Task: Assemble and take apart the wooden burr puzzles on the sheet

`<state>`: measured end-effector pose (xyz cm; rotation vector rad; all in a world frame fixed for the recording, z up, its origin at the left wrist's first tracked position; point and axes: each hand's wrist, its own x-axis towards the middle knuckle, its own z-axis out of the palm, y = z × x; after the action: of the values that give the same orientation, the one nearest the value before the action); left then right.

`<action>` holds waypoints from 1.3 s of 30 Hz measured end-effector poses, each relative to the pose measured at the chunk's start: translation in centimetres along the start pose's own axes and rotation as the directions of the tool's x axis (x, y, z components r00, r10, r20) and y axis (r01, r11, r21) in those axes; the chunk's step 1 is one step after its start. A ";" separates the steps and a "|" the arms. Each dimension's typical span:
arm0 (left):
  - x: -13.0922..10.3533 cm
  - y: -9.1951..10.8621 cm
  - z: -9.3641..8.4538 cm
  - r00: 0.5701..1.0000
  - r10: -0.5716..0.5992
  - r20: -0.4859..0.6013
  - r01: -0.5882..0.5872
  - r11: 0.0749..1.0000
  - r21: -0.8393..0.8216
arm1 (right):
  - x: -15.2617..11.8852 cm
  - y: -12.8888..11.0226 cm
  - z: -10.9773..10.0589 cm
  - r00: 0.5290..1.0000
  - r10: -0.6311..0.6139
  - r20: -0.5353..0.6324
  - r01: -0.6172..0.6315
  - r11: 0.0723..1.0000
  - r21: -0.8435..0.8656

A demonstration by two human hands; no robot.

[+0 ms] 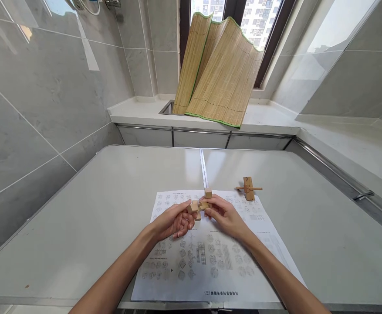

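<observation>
Between my two hands, over the printed sheet, is a small cluster of pale wooden puzzle pieces [193,207]. My left hand [174,220] pinches the left side of it with thumb and forefinger, the other fingers curled below. On the right side, my right hand [223,214] grips a wooden puzzle piece [204,205] that meets the cluster. A cube-shaped wooden end [208,192] sticks up at the right fingertips. Whether it belongs to the same piece I cannot tell. The large paper sheet [191,279] carries rows of printed line diagrams and lies under both hands.
A small wooden assembly [248,189] with a flat plate and a crossing rod lies at the sheet's upper right corner. The pale table [79,226] has a seam down its middle. Behind it, a folded bamboo mat [223,74] leans against the window above a white ledge [138,114].
</observation>
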<state>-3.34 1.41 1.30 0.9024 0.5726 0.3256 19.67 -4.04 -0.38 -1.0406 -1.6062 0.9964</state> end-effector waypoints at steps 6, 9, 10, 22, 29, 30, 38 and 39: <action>-0.1 0.3 0.4 0.997 -0.075 -0.020 0.073 0.995 -0.060 | -0.1 -0.2 0.1 0.999 -0.040 0.003 0.040 0.999 -0.019; 0.0 0.1 0.3 0.997 -0.067 -0.034 0.066 0.998 -0.023 | 0.0 -0.1 0.1 0.999 -0.004 -0.049 0.002 0.999 -0.038; 0.0 0.1 0.3 0.998 -0.059 -0.036 0.059 0.998 -0.001 | 0.0 -0.1 0.0 0.998 0.019 -0.065 -0.021 0.999 -0.028; 0.1 -0.2 1.0 0.950 0.235 -0.207 -0.164 0.936 0.311 | 0.4 -0.6 -0.7 0.974 0.225 -0.018 -0.189 0.860 0.474; 0.1 -0.6 1.1 0.936 0.270 -0.224 -0.183 0.922 0.342 | 0.3 -0.5 -1.3 0.964 0.256 0.065 -0.250 0.803 0.541; 0.1 -0.6 1.0 0.935 0.278 -0.219 -0.189 0.916 0.354 | 0.3 -0.5 -1.4 0.963 0.256 0.086 -0.262 0.810 0.525; 0.1 -0.6 1.2 0.937 0.300 -0.180 -0.190 0.868 0.459 | 0.3 -0.2 -0.9 0.955 0.223 0.197 -0.289 0.851 0.437; 0.0 -0.6 1.4 0.938 0.300 -0.176 -0.189 0.865 0.465 | 0.2 -0.1 -0.9 0.956 0.218 0.195 -0.283 0.860 0.424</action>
<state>-2.49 0.19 1.53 1.3973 0.7778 0.5577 20.45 -3.74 -0.05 -0.8821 -1.2730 1.5652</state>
